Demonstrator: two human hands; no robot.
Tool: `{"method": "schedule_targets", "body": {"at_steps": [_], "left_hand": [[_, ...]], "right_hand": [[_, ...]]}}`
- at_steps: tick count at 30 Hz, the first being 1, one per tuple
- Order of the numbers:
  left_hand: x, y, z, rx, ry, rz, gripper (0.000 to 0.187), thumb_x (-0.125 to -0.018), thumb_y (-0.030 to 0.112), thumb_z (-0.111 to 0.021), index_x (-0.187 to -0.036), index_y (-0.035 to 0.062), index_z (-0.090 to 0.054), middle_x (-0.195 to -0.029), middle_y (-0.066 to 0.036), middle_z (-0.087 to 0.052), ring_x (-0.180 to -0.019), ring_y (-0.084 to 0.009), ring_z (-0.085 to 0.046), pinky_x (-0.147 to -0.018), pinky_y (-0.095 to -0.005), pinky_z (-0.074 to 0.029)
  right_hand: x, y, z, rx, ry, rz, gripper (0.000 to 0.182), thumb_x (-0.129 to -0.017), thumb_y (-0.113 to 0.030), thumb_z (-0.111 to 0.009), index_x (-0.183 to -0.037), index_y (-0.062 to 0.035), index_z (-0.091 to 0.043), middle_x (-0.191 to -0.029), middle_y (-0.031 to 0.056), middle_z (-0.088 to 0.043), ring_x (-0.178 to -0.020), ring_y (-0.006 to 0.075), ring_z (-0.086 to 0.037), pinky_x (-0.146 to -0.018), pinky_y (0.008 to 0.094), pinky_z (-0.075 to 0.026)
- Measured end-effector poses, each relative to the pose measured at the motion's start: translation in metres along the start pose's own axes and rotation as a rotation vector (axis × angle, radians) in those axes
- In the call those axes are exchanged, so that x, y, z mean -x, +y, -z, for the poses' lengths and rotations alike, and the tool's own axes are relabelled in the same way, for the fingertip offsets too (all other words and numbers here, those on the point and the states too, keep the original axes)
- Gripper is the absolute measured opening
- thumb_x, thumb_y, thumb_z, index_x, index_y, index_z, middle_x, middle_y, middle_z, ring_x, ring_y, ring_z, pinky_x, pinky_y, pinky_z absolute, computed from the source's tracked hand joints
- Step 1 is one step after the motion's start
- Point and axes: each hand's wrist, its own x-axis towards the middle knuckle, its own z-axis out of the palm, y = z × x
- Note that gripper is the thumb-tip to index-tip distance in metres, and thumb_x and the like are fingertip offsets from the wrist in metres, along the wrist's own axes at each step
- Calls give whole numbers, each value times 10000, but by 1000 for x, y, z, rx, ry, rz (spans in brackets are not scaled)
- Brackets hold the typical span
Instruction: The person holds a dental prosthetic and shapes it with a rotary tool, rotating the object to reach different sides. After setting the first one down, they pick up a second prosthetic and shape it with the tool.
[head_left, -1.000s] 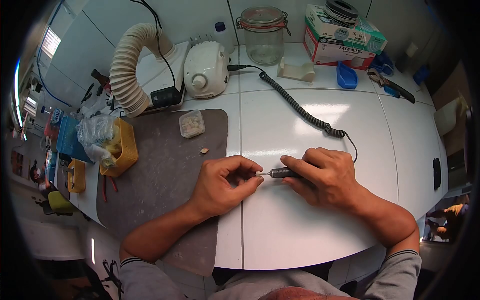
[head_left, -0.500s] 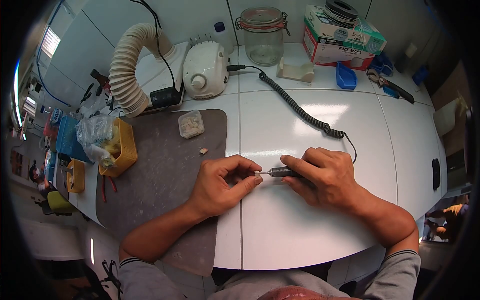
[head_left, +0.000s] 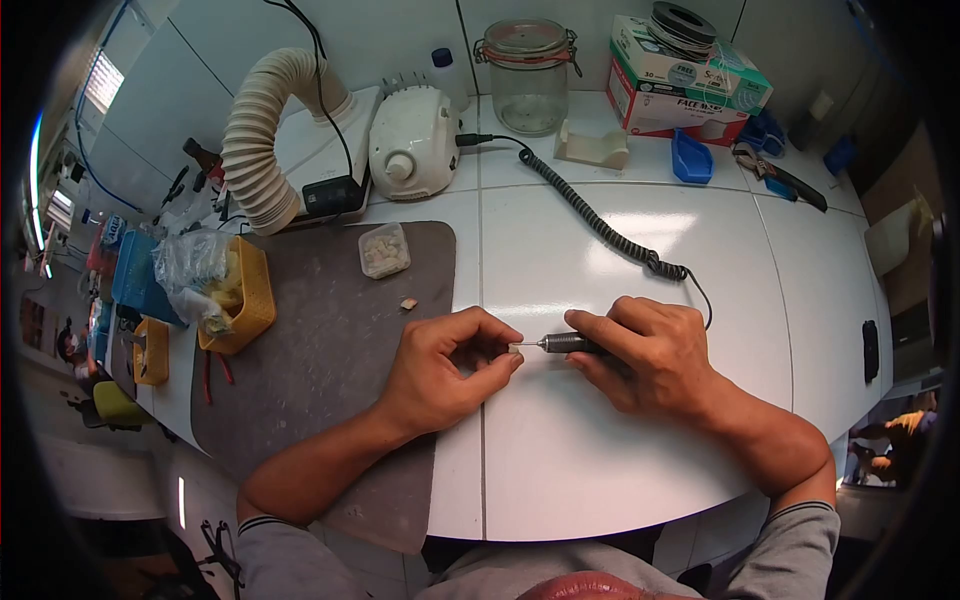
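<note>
Between its thumb and fingertips my left hand (head_left: 452, 365) pinches a tiny pale piece (head_left: 514, 349) above the white table. My right hand (head_left: 650, 355) is wrapped round a dark rotary handpiece (head_left: 570, 343), whose thin metal bit points left and meets the piece, or nearly so. A black coiled cord (head_left: 590, 215) runs from the right hand's side up to a white control unit (head_left: 411, 145) with a knob. On the grey mat (head_left: 320, 400) lie a small clear box of pale pieces (head_left: 384, 250) and one loose chip (head_left: 408, 303).
A ribbed hose (head_left: 250, 140) arches at the back left. Yellow basket (head_left: 256, 295) with plastic bags stands on the left. Behind are a glass jar (head_left: 528, 85), a cream holder (head_left: 592, 148), mask boxes (head_left: 672, 100), a blue tray (head_left: 692, 156) and an adjustable wrench (head_left: 795, 183).
Both hands keep nearly the same place and grip. The tiny piece at my left fingertips shows slightly differently against the bit.
</note>
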Motion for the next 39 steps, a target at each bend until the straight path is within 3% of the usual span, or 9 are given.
{"method": "schedule_targets", "body": {"at_steps": [8,30,33,36,39], "left_hand": [[-1,7,1,-49,-29,30,187,-924,43,-852,-1094,-5,-791,-943,-38,-784,-828,-58,-702,-702,-220,-530],[-1,6,1,-50,-36,16,191,-920,40,-846,-1091,-24,-790,-917,-46,-782,-832,-65,-713,-703,-223,-540],[-2,7,2,-51,-37,14,186,-921,42,-843,-1088,-24,-791,-911,-47,-782,-829,-66,-714,-700,-224,-539],[-3,10,4,-70,-37,19,179,-921,45,-842,-1080,-22,-794,-904,-46,-783,-816,-66,-714,-693,-226,-537],[2,8,-1,-44,-33,25,174,-919,47,-840,-1074,-19,-796,-900,-46,-785,-805,-66,-713,-687,-228,-535]], "right_hand": [[1,-1,-1,35,-5,28,341,-946,-363,-871,-1197,-141,-805,-773,7,-613,-602,169,-632,-509,350,-452],[1,-3,-3,63,-10,34,357,-948,-377,-872,-1219,-155,-803,-775,0,-608,-606,159,-627,-514,341,-453],[1,-2,-4,39,13,51,419,-869,-286,-928,-1245,-136,-820,-763,-3,-605,-593,140,-588,-496,332,-436],[1,-2,-4,58,2,41,357,-951,-380,-869,-1222,-156,-808,-774,1,-610,-613,153,-630,-516,334,-455],[1,-4,-3,50,-21,14,353,-954,-377,-867,-1223,-155,-810,-774,3,-610,-616,152,-630,-519,333,-457]]}}
